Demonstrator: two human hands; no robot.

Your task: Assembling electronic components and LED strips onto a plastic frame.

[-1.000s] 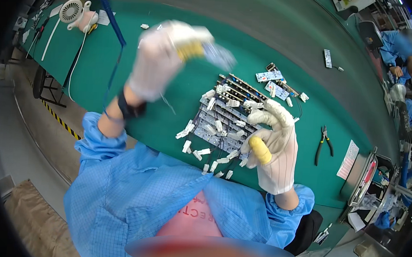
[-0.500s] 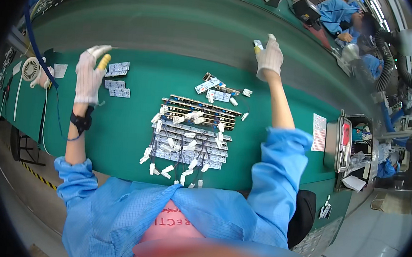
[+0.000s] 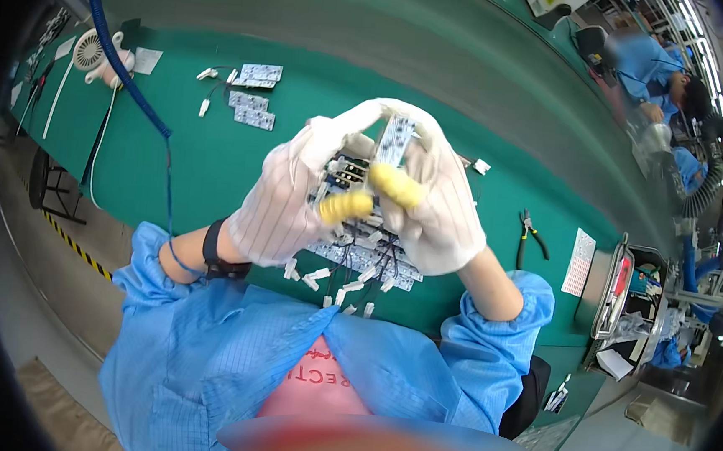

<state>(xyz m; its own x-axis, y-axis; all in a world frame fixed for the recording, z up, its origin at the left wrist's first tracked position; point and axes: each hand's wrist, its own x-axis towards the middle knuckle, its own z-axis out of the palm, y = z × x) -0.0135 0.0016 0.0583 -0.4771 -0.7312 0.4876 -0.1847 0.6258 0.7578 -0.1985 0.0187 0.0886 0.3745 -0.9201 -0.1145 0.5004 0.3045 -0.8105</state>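
My right hand (image 3: 440, 204), in a white striped glove with a yellow cot on the thumb, pinches a small white circuit board (image 3: 395, 138) upright in front of me. Facing it, my gloved left hand (image 3: 284, 191) has its fingers stretched toward the board's top and its yellow-cotted thumb apart from them. No object shows in the gap between them; whether its fingertips touch the board is hard to make out. Below both hands lie rows of circuit boards (image 3: 406, 277) with dark wires and white connectors (image 3: 317, 276), partly hidden by the gloves.
On the green mat, several small boards (image 3: 259, 73) lie at the left beside wired connectors (image 3: 205, 107). Pliers (image 3: 532, 237), a sheet of red marks (image 3: 579, 262) and a metal bin (image 3: 613, 285) are at right. A blue coiled cord (image 3: 128, 79) hangs left; a co-worker (image 3: 644, 73) sits far right.
Both hands have come together over the middle boards, the right bringing a small board in from the far side. Wired connectors now lie by the left boards. The pliers have come into sight.
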